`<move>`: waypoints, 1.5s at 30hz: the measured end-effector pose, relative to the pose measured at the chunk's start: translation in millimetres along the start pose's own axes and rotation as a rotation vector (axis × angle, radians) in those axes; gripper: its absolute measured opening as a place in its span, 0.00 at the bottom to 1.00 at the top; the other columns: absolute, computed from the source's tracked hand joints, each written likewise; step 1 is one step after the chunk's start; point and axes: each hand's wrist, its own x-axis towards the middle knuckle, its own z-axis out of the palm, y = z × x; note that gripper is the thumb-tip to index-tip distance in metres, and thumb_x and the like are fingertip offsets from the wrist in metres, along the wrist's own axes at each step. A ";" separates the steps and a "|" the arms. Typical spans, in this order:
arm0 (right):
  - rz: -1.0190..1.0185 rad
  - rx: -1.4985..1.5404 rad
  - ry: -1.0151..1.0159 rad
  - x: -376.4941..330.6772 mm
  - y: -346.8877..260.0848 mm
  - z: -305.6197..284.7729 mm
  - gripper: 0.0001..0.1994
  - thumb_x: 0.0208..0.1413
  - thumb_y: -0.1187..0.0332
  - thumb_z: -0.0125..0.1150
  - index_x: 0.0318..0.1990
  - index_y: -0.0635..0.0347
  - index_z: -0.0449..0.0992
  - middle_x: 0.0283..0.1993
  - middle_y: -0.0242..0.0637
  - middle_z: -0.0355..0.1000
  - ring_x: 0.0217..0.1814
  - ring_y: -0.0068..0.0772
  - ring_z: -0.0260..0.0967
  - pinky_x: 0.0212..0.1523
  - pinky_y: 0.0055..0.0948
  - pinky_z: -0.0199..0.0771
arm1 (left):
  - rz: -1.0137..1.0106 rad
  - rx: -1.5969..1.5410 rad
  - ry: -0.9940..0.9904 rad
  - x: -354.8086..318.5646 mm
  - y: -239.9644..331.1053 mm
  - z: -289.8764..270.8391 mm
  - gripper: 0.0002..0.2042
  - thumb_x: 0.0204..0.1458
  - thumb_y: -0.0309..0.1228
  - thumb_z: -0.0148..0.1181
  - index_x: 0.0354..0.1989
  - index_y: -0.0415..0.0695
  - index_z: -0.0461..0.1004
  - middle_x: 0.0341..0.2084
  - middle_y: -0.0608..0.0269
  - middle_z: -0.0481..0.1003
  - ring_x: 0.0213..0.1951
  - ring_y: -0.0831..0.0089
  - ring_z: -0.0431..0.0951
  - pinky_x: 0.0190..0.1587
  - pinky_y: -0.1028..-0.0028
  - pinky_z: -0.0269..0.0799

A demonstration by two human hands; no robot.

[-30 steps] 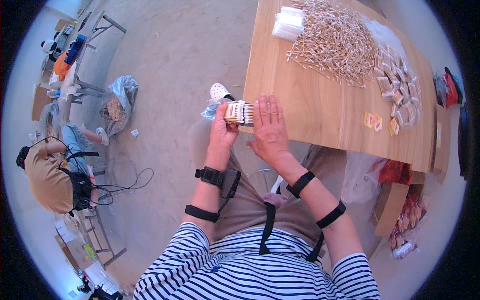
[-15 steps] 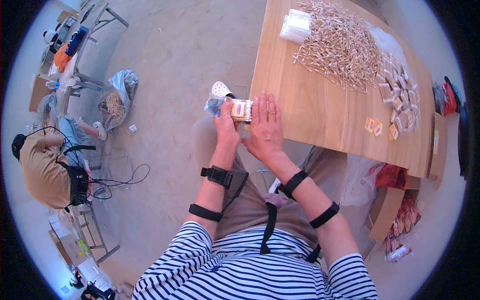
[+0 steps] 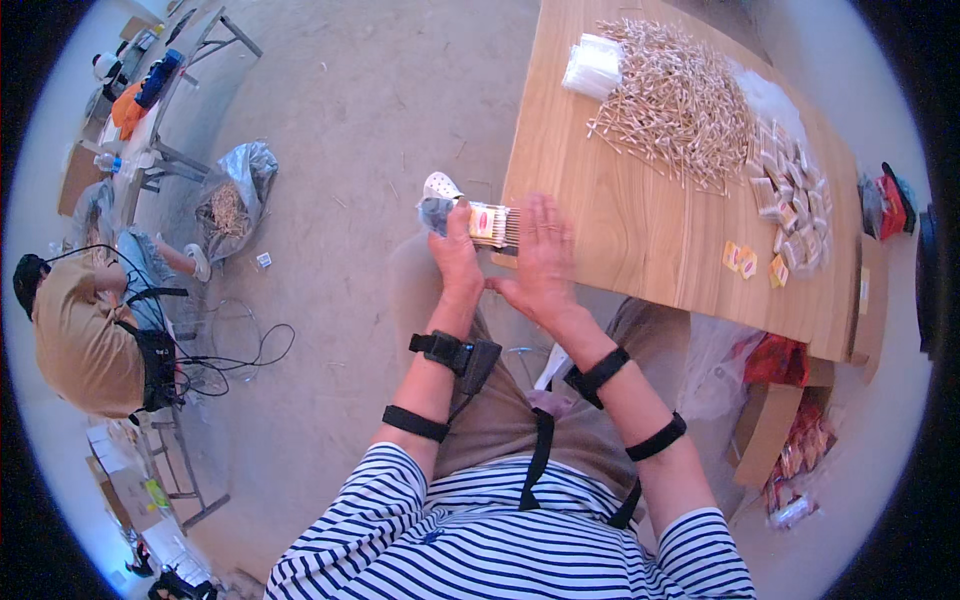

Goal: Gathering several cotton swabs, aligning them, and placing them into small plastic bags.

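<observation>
My left hand (image 3: 456,262) is closed around a small clear bag of cotton swabs (image 3: 489,225). A yellow and white card with a red mark shows through the bag's face. The swab sticks point right, toward my right hand (image 3: 543,262). That hand is open, its fingers stretched out and somewhat blurred, with the palm at the ends of the sticks. I cannot tell whether it touches them. On the wooden table (image 3: 640,230) lies a big heap of loose cotton swabs (image 3: 680,100), with a stack of clear bags (image 3: 593,66) by its left edge.
Filled swab packs (image 3: 795,200) pile up at the table's right, near several yellow cards (image 3: 740,259). Below stands a cardboard box (image 3: 768,430). Across the floor at left, a person (image 3: 95,335) sits near a clear sack of swabs (image 3: 230,205) and cables.
My right hand has shifted slightly right, away from the pack, so more of the swab sticks show. My left hand still holds the pack.
</observation>
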 end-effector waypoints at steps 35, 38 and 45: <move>0.162 -0.261 -0.022 2.7 -17.7 20.9 0.58 0.36 0.51 0.77 0.72 0.72 0.49 0.78 0.54 0.42 0.82 0.53 0.32 0.76 0.60 0.34 | 0.092 -0.008 0.009 -7.9 -2.1 7.6 0.13 0.61 0.36 0.60 0.43 0.37 0.74 0.35 0.67 0.76 0.36 0.77 0.75 0.40 0.73 0.73; 0.112 -0.382 0.047 2.2 -18.2 31.0 0.58 0.36 0.51 0.77 0.72 0.72 0.49 0.78 0.54 0.43 0.83 0.52 0.33 0.76 0.60 0.35 | 0.091 0.013 -0.002 -9.1 -2.6 6.8 0.13 0.61 0.36 0.60 0.44 0.37 0.74 0.35 0.67 0.76 0.36 0.78 0.75 0.41 0.73 0.73; 0.118 -0.195 -0.056 1.1 -19.0 10.3 0.61 0.33 0.51 0.80 0.72 0.70 0.49 0.78 0.52 0.41 0.82 0.51 0.32 0.76 0.59 0.34 | -0.072 0.078 -0.054 -1.4 13.9 -7.3 0.15 0.61 0.40 0.59 0.47 0.41 0.73 0.36 0.69 0.76 0.34 0.80 0.75 0.35 0.75 0.74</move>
